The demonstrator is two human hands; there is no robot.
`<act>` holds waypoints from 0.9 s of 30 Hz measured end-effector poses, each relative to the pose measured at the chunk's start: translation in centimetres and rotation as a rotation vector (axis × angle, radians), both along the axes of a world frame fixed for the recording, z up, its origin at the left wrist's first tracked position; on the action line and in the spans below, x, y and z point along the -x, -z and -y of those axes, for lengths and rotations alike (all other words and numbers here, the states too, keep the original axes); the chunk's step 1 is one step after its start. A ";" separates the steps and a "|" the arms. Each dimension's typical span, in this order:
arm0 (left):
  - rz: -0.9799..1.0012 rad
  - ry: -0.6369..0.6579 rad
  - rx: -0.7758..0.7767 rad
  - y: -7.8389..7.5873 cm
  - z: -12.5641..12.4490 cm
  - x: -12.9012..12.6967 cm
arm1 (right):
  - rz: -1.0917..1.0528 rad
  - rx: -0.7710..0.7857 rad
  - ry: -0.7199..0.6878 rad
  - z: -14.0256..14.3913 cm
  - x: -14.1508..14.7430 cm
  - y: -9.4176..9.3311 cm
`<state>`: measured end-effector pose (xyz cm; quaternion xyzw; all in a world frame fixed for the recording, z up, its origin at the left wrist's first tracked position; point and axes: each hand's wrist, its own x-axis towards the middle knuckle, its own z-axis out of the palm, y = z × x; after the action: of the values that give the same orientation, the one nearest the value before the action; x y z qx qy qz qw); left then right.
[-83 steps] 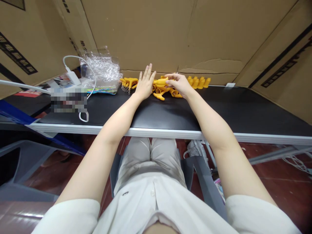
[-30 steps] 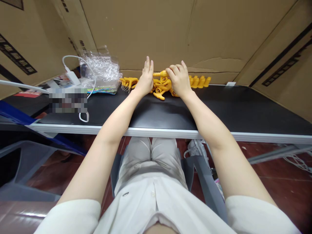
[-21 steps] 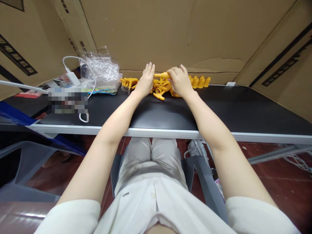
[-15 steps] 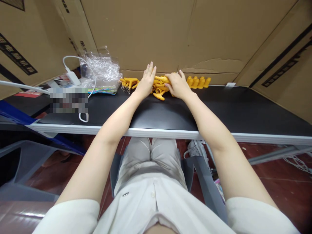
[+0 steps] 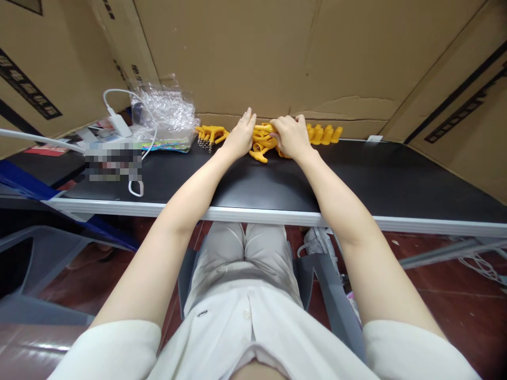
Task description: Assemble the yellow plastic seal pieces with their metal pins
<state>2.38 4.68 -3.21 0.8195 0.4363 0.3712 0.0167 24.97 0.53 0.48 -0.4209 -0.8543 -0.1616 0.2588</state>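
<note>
Black worktop (image 5: 277, 184) near; both hands at its far edge. Left hand (image 5: 240, 138) flat and open vs yellow parts (image 5: 261, 145); right hand (image 5: 291, 137) curled round them. Best to sweep low and slowly, w/ spare row (image 5: 325, 134) and bag (image 5: 164, 113) left alone.

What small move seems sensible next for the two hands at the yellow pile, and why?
Probably lift the right hand clear with one piece from the pile of yellow plastic pieces. Its fingers curl over the heap, though a firm grip cannot be confirmed, while the left hand lies flat against the pile's other side, steadying it on the black table.
</note>
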 end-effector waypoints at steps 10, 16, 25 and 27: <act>-0.067 -0.035 0.029 -0.9 1.8 0.0 | 0.040 -0.023 -0.024 0.7 0.2 -0.5; -0.070 -0.076 0.046 -0.9 1.9 0.2 | 0.073 -0.038 -0.015 0.8 0.3 -0.4; 0.024 0.027 -0.023 0.1 0.8 0.3 | 0.092 0.057 0.001 0.3 0.2 0.3; 0.034 0.048 -0.005 0.0 0.7 0.3 | 0.089 0.080 0.007 0.1 0.3 0.4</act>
<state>2.07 4.03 -3.23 0.8234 0.4151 0.3858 0.0308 24.70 0.43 0.03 -0.4262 -0.8693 -0.1467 0.2028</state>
